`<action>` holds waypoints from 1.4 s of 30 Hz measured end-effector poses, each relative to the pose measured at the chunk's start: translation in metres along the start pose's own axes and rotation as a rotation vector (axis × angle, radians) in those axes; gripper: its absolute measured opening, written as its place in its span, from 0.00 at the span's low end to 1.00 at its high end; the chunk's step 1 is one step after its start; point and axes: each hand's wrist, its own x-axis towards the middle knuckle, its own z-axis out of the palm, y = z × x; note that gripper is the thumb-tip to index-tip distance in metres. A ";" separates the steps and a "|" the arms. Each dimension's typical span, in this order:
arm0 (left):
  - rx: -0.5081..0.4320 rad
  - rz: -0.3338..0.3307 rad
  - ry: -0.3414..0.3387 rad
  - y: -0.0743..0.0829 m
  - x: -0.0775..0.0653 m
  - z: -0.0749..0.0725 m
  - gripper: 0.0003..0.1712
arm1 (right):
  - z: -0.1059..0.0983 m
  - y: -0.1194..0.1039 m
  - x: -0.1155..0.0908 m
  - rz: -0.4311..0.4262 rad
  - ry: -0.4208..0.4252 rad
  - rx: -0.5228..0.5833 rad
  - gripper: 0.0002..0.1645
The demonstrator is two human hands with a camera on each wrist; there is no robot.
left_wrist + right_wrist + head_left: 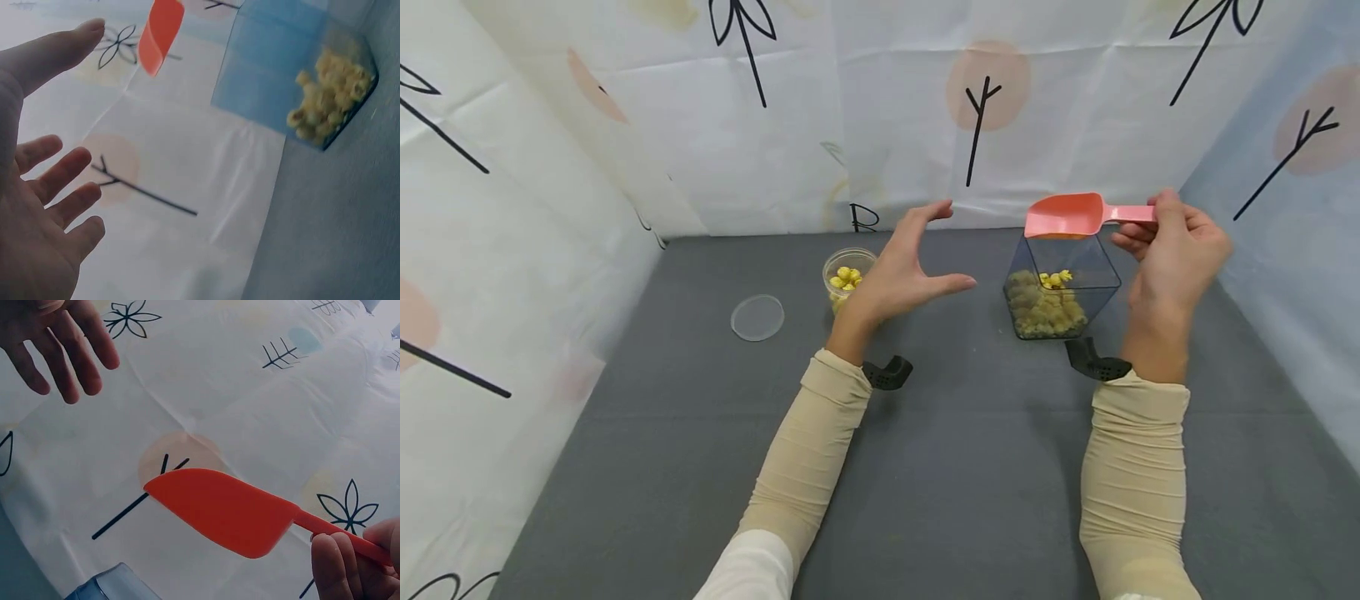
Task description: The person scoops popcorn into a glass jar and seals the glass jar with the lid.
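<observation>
In the head view my right hand pinches the handle of a pink-orange scoop, held level over the clear square box. Yellow popcorn fills the lower part of that box, as the left wrist view also shows. From the right wrist view, the scoop shows only its outer side; whether anything lies in it is hidden. My left hand hovers left of the box, thumb and fingers spread, holding nothing. Partly behind it stands a small clear round jar with some popcorn inside.
A clear round lid lies flat on the grey table, left of the jar. White printed cloth rises behind the table and along both sides. Black wrist mounts stick out from both sleeves.
</observation>
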 end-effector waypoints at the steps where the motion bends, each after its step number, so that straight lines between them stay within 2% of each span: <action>1: -0.008 0.007 -0.011 0.002 0.004 0.004 0.58 | -0.001 -0.001 0.001 0.001 0.006 -0.003 0.14; 6: -0.035 0.008 -0.056 0.006 0.023 0.028 0.59 | -0.006 -0.002 0.003 -0.028 -0.002 -0.050 0.14; 11: -0.057 -0.019 -0.086 0.003 0.037 0.051 0.59 | -0.009 -0.004 0.006 -0.066 -0.043 -0.141 0.12; 17: -0.086 -0.077 -0.114 -0.003 0.047 0.075 0.60 | -0.012 -0.011 0.010 -0.088 -0.141 -0.301 0.06; 24: -0.092 -0.108 -0.134 -0.003 0.057 0.100 0.62 | -0.015 -0.013 0.010 -0.084 -0.222 -0.489 0.06; 31: -0.140 -0.119 -0.142 -0.009 0.064 0.116 0.64 | -0.020 -0.001 0.014 -0.150 -0.291 -0.817 0.20; 36: -0.175 -0.152 -0.139 -0.010 0.068 0.124 0.65 | -0.021 0.002 0.015 -0.182 -0.331 -0.981 0.24; 42: -0.217 -0.191 -0.140 -0.011 0.069 0.128 0.65 | -0.022 0.004 0.016 -0.185 -0.375 -1.096 0.28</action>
